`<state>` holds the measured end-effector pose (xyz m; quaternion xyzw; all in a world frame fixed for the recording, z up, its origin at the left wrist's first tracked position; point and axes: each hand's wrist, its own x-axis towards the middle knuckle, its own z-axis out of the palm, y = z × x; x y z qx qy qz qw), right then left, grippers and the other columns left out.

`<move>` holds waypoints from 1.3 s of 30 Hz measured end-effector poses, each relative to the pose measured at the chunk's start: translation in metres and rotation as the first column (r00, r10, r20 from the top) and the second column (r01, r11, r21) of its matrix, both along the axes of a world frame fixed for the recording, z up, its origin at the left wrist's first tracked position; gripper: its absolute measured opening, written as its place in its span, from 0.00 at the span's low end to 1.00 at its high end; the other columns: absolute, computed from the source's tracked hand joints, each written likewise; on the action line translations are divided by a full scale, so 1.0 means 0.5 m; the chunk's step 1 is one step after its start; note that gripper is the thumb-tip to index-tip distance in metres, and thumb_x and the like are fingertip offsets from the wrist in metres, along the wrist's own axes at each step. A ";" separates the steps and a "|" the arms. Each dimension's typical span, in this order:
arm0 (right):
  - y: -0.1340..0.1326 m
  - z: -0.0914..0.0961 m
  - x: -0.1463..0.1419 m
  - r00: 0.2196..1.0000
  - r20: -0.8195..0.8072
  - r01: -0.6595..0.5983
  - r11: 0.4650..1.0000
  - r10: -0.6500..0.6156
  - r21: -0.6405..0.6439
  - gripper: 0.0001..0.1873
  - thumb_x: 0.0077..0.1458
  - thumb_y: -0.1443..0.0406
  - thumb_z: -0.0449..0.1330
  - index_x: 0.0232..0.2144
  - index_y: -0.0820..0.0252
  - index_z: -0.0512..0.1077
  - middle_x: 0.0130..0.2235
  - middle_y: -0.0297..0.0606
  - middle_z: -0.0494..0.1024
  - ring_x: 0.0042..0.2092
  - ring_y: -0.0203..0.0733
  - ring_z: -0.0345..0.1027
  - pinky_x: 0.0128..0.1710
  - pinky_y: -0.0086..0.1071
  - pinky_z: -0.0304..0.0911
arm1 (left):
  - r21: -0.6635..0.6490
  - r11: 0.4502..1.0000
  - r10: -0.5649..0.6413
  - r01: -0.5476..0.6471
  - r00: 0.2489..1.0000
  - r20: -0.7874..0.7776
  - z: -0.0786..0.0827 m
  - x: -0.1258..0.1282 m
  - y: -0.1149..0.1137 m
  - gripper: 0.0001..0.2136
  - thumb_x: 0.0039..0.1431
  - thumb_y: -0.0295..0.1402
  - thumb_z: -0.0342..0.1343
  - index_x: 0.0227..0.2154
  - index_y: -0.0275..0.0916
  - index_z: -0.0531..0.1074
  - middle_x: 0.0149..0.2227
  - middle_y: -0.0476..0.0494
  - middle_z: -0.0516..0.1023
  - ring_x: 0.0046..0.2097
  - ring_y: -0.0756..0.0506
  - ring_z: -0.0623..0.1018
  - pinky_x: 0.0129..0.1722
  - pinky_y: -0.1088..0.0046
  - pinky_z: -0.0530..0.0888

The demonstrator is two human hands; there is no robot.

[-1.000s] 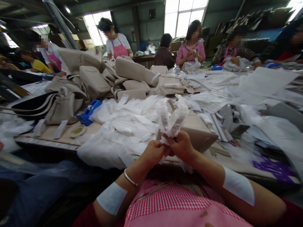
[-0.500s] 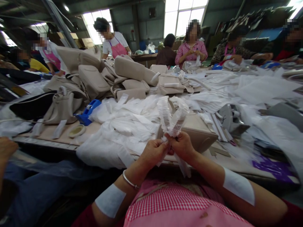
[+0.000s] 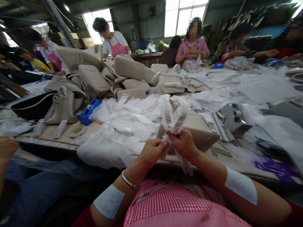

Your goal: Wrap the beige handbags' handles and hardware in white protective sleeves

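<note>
A beige handbag lies at the table's front edge before me. White crinkled wrapping covers what look like its raised handles, forming two upright loops. My left hand pinches the wrapping low down, at the base of the loops. Close beside it, my right hand is closed on the same wrapping, thumb and fingers pressed together. A loose tail of the white material hangs below my hands over the table edge. What lies directly under the fingertips is hidden.
Left of my hands is a heap of white wrapping sheets, with a blue tape dispenser behind. Beige bags are piled further back. A metal dispenser stands right. Co-workers sit around the table; one person's hand shows at far left.
My hands have moved slightly apart and shifted a little on the wrapping. The wrapped loops stand nearly as before. Across the table, co-workers' hands have moved a little.
</note>
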<state>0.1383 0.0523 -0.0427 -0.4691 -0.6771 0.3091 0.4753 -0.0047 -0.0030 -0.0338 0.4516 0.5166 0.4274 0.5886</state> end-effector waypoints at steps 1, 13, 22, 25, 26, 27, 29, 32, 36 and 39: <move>0.003 0.002 0.004 1.000 0.004 0.003 1.000 -0.003 0.014 0.18 0.53 0.56 0.62 0.19 0.62 0.72 0.19 0.33 0.69 0.22 0.35 0.58 0.21 0.28 0.54 | -0.005 1.000 -0.022 0.022 1.000 0.007 -0.001 -0.004 0.000 0.18 0.54 0.47 0.60 0.28 0.33 0.80 0.25 0.43 0.79 0.24 0.51 0.70 0.24 0.77 0.63; -0.004 -0.002 -0.011 0.992 -0.130 -0.028 0.983 0.005 -0.179 0.18 0.50 0.54 0.64 0.20 0.62 0.72 0.19 0.32 0.69 0.22 0.35 0.58 0.21 0.28 0.54 | -0.022 0.995 -0.102 0.101 0.994 -0.030 -0.005 -0.015 0.003 0.16 0.56 0.44 0.58 0.26 0.33 0.79 0.23 0.45 0.78 0.21 0.52 0.66 0.22 0.76 0.59; -0.013 0.017 -0.027 0.807 -0.589 -0.257 0.876 -0.037 -0.407 0.25 0.48 0.45 0.66 0.26 0.63 0.74 0.24 0.35 0.73 0.25 0.35 0.62 0.25 0.29 0.60 | 0.121 0.990 -0.078 0.076 0.997 0.012 -0.008 0.002 -0.014 0.13 0.57 0.41 0.58 0.26 0.35 0.74 0.22 0.51 0.70 0.26 0.51 0.66 0.29 0.75 0.64; -0.025 0.014 -0.041 0.783 -0.621 -0.281 0.874 -0.030 -0.397 0.25 0.50 0.45 0.64 0.32 0.63 0.76 0.26 0.35 0.75 0.26 0.36 0.63 0.25 0.29 0.60 | 0.083 0.991 -0.110 0.106 0.993 0.047 -0.019 0.008 -0.021 0.13 0.58 0.41 0.57 0.28 0.34 0.75 0.26 0.48 0.73 0.29 0.50 0.69 0.32 0.73 0.66; -0.025 0.013 -0.041 0.815 -0.579 -0.268 0.881 -0.008 -0.389 0.24 0.51 0.46 0.64 0.32 0.63 0.76 0.26 0.35 0.75 0.26 0.35 0.62 0.25 0.28 0.59 | 0.081 0.992 -0.102 0.101 0.995 0.011 -0.019 0.007 -0.023 0.13 0.59 0.41 0.56 0.29 0.34 0.74 0.27 0.48 0.73 0.29 0.49 0.69 0.32 0.73 0.66; -0.022 0.012 -0.039 0.856 -0.516 -0.247 0.892 0.017 -0.379 0.24 0.52 0.47 0.63 0.32 0.64 0.77 0.26 0.35 0.74 0.25 0.35 0.61 0.24 0.28 0.58 | 0.087 0.992 -0.090 0.095 0.995 -0.051 -0.018 0.003 -0.025 0.13 0.60 0.40 0.55 0.28 0.34 0.74 0.26 0.48 0.72 0.29 0.49 0.68 0.31 0.73 0.65; -0.006 0.016 -0.028 0.923 -0.382 -0.194 0.919 0.052 -0.343 0.22 0.52 0.49 0.63 0.29 0.65 0.77 0.24 0.34 0.74 0.25 0.35 0.61 0.24 0.29 0.57 | 0.133 0.986 -0.067 0.098 0.972 -0.225 -0.007 -0.011 -0.030 0.14 0.61 0.40 0.53 0.25 0.35 0.71 0.24 0.50 0.68 0.28 0.50 0.66 0.29 0.74 0.62; 0.047 0.043 -0.002 0.951 -0.310 -0.101 0.965 0.021 -0.243 0.18 0.52 0.53 0.64 0.27 0.64 0.77 0.25 0.34 0.75 0.26 0.36 0.64 0.26 0.29 0.60 | 0.245 0.956 -0.040 0.163 0.896 -0.442 0.016 -0.041 -0.042 0.16 0.63 0.37 0.52 0.21 0.38 0.65 0.22 0.52 0.63 0.27 0.51 0.63 0.28 0.74 0.60; 0.148 0.104 0.039 0.802 -0.547 0.070 0.946 -0.242 -0.316 0.10 0.53 0.62 0.64 0.23 0.61 0.73 0.20 0.30 0.72 0.22 0.33 0.63 0.22 0.26 0.61 | 0.211 0.954 -0.076 0.212 0.853 -0.516 0.020 -0.075 -0.070 0.17 0.63 0.37 0.51 0.20 0.37 0.66 0.22 0.52 0.65 0.27 0.51 0.64 0.28 0.75 0.61; 0.193 0.134 0.066 0.618 -0.727 -0.006 0.923 -0.300 -0.386 0.12 0.60 0.64 0.58 0.25 0.61 0.71 0.23 0.33 0.75 0.25 0.35 0.70 0.27 0.27 0.69 | 0.134 0.975 -0.097 0.179 0.878 -0.469 0.009 -0.091 -0.081 0.16 0.63 0.39 0.51 0.22 0.36 0.70 0.22 0.51 0.68 0.26 0.51 0.66 0.27 0.75 0.62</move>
